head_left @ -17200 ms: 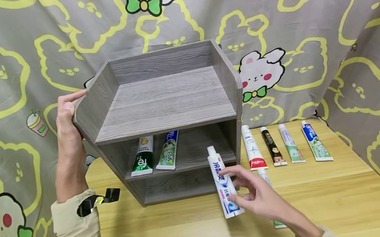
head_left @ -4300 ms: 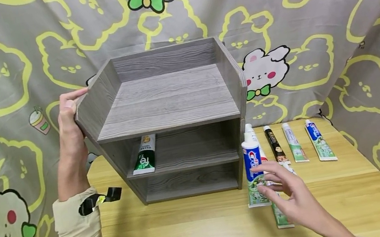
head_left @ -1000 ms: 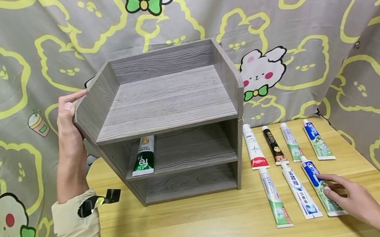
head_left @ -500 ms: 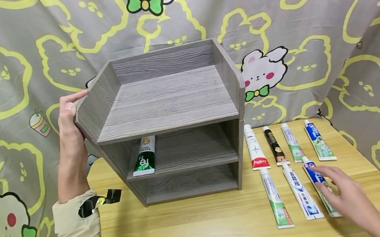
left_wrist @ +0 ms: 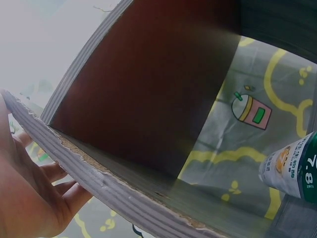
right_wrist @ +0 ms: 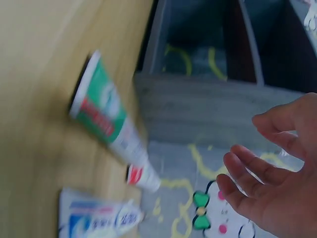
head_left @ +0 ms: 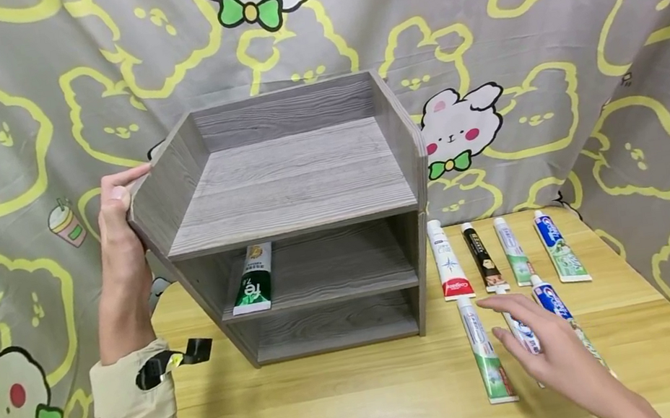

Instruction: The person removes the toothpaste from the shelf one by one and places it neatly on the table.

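With my left hand [head_left: 121, 250] I grip the upper left side panel of a grey wood-grain shelf unit [head_left: 296, 171]. In the left wrist view the fingers wrap behind the panel's edge. One green-and-white toothpaste tube [head_left: 252, 280] lies on the middle shelf, at its left. My right hand [head_left: 550, 343] hovers with loose, spread fingers over the front row of toothpaste tubes, holding nothing. Beneath it lie a white-and-blue tube [head_left: 525, 337], partly hidden, and a blue-and-green Crest tube [head_left: 553, 301]. A white-and-green tube [head_left: 484, 353] lies just left of the fingertips.
Behind, right of the shelf unit, a back row holds a white-and-red Colgate tube [head_left: 449, 264], a black tube [head_left: 484, 258], another white-and-green tube [head_left: 515, 250] and another Crest tube [head_left: 559, 246]. A patterned curtain [head_left: 296, 47] hangs around the wooden table [head_left: 315, 417].
The white-and-blue tube, earlier in my right hand, and the Crest tube from the middle shelf now lie in the front row. My right hand has released the Crest tube and moved left.
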Demonstrator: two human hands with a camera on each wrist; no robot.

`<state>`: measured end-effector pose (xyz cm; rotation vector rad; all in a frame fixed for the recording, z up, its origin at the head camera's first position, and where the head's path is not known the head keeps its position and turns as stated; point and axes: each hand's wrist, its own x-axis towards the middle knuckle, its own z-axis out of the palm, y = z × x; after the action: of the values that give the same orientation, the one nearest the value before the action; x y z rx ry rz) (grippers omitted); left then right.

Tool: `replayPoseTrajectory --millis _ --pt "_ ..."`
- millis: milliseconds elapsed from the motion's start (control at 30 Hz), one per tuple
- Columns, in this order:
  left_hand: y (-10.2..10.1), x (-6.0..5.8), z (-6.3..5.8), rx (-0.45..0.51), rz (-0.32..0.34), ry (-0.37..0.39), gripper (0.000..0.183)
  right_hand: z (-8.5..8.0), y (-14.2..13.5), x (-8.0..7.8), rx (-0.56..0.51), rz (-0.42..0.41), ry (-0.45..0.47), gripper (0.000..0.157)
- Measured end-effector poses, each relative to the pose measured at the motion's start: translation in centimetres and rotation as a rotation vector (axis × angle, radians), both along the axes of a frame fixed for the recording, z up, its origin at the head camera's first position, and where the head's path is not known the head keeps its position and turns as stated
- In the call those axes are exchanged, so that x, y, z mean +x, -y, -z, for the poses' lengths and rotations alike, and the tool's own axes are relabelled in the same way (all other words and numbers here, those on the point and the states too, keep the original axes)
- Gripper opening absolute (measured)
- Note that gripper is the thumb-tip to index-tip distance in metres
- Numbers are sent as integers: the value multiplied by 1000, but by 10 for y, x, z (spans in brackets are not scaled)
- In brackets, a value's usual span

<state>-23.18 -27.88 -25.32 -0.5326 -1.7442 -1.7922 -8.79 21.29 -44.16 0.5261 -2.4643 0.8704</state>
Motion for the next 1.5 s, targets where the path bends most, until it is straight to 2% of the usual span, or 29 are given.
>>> replayPoseTrajectory --millis 167,300,433,733,967,1233,1500 --pt "0 0 0 11 16 -4 44 -9 25 0 -9 -50 21 57" --pt "0 0 0 15 16 -10 44 -15 46 -2 -5 -118 -4 57" --pt "0 0 1 29 17 -16 44 -22 68 -7 -21 -195 -23 58" --pt "-1 -1 2 14 7 -10 45 -35 111 -23 -55 -296 -11 51" --pt "-1 -3 2 23 13 -34 45 -41 140 -42 -88 -302 -51 47" --pt "-3 -3 1 28 21 -14 44 -49 166 -59 -164 -290 -72 43" --pt "-2 -2 0 41 24 -7 44 -55 190 -76 -207 -327 -16 38"
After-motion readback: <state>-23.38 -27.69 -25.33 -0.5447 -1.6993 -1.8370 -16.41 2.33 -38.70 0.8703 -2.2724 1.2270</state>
